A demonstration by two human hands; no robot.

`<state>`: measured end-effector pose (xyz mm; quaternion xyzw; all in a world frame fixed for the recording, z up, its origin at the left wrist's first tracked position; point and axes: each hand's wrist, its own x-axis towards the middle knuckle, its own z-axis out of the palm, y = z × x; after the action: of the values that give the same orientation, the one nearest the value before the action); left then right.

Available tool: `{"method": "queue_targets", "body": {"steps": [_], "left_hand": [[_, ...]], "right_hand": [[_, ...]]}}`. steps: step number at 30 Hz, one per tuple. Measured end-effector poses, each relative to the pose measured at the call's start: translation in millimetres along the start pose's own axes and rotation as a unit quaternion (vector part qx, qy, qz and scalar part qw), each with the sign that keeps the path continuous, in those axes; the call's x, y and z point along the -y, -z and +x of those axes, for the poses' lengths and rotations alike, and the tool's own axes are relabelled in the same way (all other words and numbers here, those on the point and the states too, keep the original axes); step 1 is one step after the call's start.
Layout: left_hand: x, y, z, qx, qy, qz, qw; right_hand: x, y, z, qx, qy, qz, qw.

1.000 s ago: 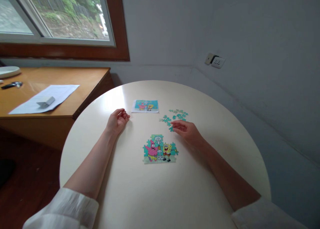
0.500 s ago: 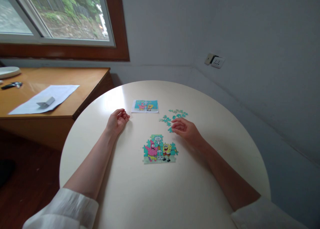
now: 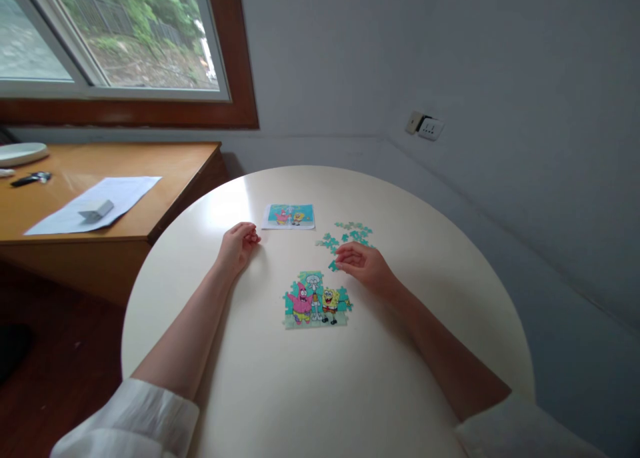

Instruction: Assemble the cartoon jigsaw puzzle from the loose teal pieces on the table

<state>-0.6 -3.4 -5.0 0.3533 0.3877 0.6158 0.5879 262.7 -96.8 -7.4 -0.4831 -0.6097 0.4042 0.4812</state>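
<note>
A partly joined jigsaw puzzle (image 3: 316,301) lies on the round table, showing a pink starfish, a pale squid figure and a yellow sponge figure. Above its right side, my right hand (image 3: 367,266) pinches a small teal puzzle piece (image 3: 333,266) at the fingertips. Loose teal puzzle pieces (image 3: 354,232) are scattered just beyond that hand, which hides part of them. My left hand (image 3: 240,245) rests on the table at the left, its fingers loosely curled and no object visible in them. Close to it lies a printed picture sheet (image 3: 291,215) with the same characters.
The round cream table (image 3: 320,391) fills the middle. A wooden desk (image 3: 175,158) stands at the left, bearing a paper sheet (image 3: 120,191) and a small grey block (image 3: 96,210). Behind are a window and a wall with a socket (image 3: 430,129).
My right hand has shifted slightly toward the joined puzzle, with the teal piece at its fingertips. My left hand's fingers have curled in more. The view has tilted a little.
</note>
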Motion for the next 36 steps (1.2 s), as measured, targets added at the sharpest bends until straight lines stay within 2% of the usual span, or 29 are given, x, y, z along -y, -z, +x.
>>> {"method": "queue_targets", "body": {"steps": [6, 11, 13, 17, 20, 23, 27, 32, 36], "left_hand": [[7, 1.7, -6, 0.015, -0.056, 0.1, 0.993], [1, -8.2, -18, 0.023, -0.123, 0.248, 0.961], [-6, -16.8, -25, 0.057, -0.136, 0.277, 0.95], [-19, -32.0, -42, 0.165, -0.14, 0.315, 0.924], [-24, -34.4, -57, 0.238, -0.147, 0.348, 0.895], [-25, -31.8, -70, 0.285, -0.158, 0.38, 0.866], [-17, -29.8, -83, 0.323, -0.176, 0.399, 0.84], [-3, -27.9, -92, 0.344, -0.165, 0.402, 0.832], [2, -25.2, -95, 0.34, -0.17, 0.405, 0.831]], "right_hand": [[5, -4, -3, 0.014, -0.003, 0.013, 1.0], [12, -8, -6, 0.024, -0.012, 0.028, 0.999], [14, -11, -6, 0.029, -0.018, 0.039, 0.999], [17, -16, -8, 0.036, -0.031, 0.057, 0.997], [17, -21, -9, 0.039, -0.033, 0.067, 0.996], [18, -26, -10, 0.051, -0.037, 0.071, 0.995], [18, -31, -12, 0.068, -0.04, 0.078, 0.994], [19, -37, -15, 0.083, -0.036, 0.084, 0.992], [19, -41, -17, 0.09, -0.036, 0.09, 0.991]]}}
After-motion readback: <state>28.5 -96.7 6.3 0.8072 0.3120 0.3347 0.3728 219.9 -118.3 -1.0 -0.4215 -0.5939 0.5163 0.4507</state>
